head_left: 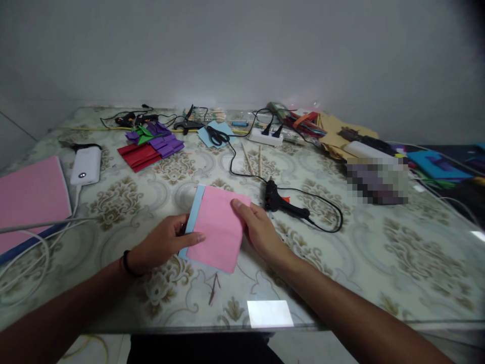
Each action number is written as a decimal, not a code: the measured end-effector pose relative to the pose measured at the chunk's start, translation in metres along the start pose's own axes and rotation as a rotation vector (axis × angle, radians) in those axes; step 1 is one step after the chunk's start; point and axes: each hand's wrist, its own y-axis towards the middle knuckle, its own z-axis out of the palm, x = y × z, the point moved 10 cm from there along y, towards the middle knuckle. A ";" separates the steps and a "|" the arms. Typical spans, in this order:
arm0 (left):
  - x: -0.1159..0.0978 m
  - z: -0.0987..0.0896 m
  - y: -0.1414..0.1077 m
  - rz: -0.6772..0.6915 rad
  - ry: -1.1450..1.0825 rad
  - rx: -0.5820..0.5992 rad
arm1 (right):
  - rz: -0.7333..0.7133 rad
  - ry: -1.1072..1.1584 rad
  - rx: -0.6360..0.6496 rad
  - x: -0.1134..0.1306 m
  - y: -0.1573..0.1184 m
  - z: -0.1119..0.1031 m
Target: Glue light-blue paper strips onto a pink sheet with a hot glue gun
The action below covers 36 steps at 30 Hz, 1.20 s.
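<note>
The paper [217, 230] is pink with a pale blue strip [194, 212] (the whitish tablecloth [359, 283] wears brown florals).

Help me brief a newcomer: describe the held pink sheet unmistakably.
On the patterned table, look left of the black glue gun. The left hand and right hand hold the pink sheet, light blue along its left side; the pink piece at far left lies unheld.

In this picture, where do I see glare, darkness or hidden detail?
Head view: dim, greyish light; bright glare on the table near its front edge, and a smaller patch at far right. Head view: the upper right corner is dark, and coarse pixel blocks hide something at right.
</note>
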 end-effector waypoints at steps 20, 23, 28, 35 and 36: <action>-0.011 -0.044 0.000 0.147 0.119 -0.298 | -0.016 -0.211 0.209 0.002 -0.003 0.023; -0.018 -0.042 0.000 0.206 0.189 -0.277 | -0.183 -0.318 0.165 0.021 -0.005 0.019; -0.033 -0.038 0.001 0.250 0.351 -0.256 | -0.396 -0.517 0.088 0.045 -0.012 0.013; -0.029 -0.037 0.005 0.165 0.602 -0.225 | -0.352 -0.630 0.138 0.036 -0.002 0.014; -0.028 -0.038 0.005 0.159 0.618 -0.224 | -0.355 -0.644 0.142 0.036 0.000 0.014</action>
